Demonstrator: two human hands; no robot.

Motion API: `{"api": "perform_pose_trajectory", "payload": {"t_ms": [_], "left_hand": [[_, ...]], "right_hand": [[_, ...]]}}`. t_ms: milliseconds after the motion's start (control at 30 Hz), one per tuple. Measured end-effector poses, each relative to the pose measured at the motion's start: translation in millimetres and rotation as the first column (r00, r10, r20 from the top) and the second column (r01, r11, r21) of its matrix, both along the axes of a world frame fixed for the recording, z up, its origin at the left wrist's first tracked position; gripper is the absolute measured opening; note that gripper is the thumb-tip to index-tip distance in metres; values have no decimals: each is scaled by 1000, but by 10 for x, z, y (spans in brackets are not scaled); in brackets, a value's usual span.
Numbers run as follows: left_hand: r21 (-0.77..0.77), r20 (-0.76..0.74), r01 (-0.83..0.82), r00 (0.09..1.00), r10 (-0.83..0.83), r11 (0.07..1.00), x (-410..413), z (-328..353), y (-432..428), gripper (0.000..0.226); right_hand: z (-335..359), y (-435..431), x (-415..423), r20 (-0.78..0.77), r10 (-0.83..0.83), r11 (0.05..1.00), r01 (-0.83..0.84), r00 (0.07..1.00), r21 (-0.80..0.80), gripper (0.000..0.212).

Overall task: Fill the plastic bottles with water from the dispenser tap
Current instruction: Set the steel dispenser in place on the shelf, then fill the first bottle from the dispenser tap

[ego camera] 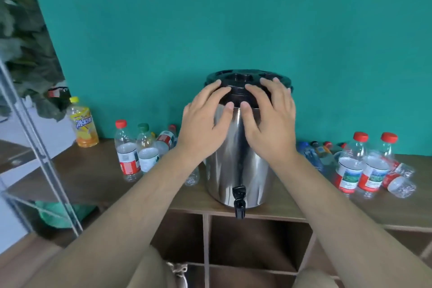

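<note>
Bottles [127,154] sit in two clusters on the counter [88,170], one at left centre of the frame and one at right centre, either side of the dispenser [238,147]. None is under the tap [239,201], which hangs at lower centre over the counter's front edge. Most bottles stand upright with caps on; a few lie on their sides at the back and far right. They look empty or nearly so, so they are likely light, thin-walled and easy to dent or tip. Once filled, one will be heavier and, if wet, slippery. The stiffer places to hold are probably the labelled waist or the neck below the cap, and the cap must come off first. The left hand [203,124] and right hand [271,121] lie at centre frame over the dispenser's black lid [247,78] and upper wall, fingers spread and nearly straight, grasping nothing. Whether they press on it cannot be told. A yellow juice bottle [83,124] stands at far left, before a teal wall [210,18] and beside a metal rack [35,145].
</note>
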State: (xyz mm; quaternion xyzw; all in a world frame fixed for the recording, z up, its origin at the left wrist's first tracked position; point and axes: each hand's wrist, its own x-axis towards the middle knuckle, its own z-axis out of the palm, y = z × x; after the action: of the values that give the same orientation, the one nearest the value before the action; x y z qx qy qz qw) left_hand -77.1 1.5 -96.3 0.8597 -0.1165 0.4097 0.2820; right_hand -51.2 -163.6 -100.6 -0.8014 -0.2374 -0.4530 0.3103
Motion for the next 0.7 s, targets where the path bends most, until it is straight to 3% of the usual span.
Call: {"api": "perform_pose_trajectory", "payload": {"t_ms": [100,167,300,400,500,700], "left_hand": [[2,-32,-54,998,54,999,-338,-225,135,46],[-6,-76,-87,993,86,996,-559,-408,314,44],[-64,-110,-203,975,195,977,-795,-765,844,32],[-82,-182,-323,935,304,943,-793,-976,1217,33],[-105,-323,-399,880,348,911,-657,-1102,1486,41],[-100,-396,-443,839,373,891,-237,-1173,1809,49]], "right_hand": [[-226,242,-311,92,97,990,-86,991,-113,28],[-339,477,-480,63,219,959,-203,974,-195,25],[-514,1003,-579,-246,298,906,-354,922,-231,30],[-672,1412,-471,-441,285,875,-419,851,-241,34],[-754,1818,-254,-537,234,861,-429,810,-273,39],[-478,2514,408,-499,54,861,-293,865,-416,53]]}}
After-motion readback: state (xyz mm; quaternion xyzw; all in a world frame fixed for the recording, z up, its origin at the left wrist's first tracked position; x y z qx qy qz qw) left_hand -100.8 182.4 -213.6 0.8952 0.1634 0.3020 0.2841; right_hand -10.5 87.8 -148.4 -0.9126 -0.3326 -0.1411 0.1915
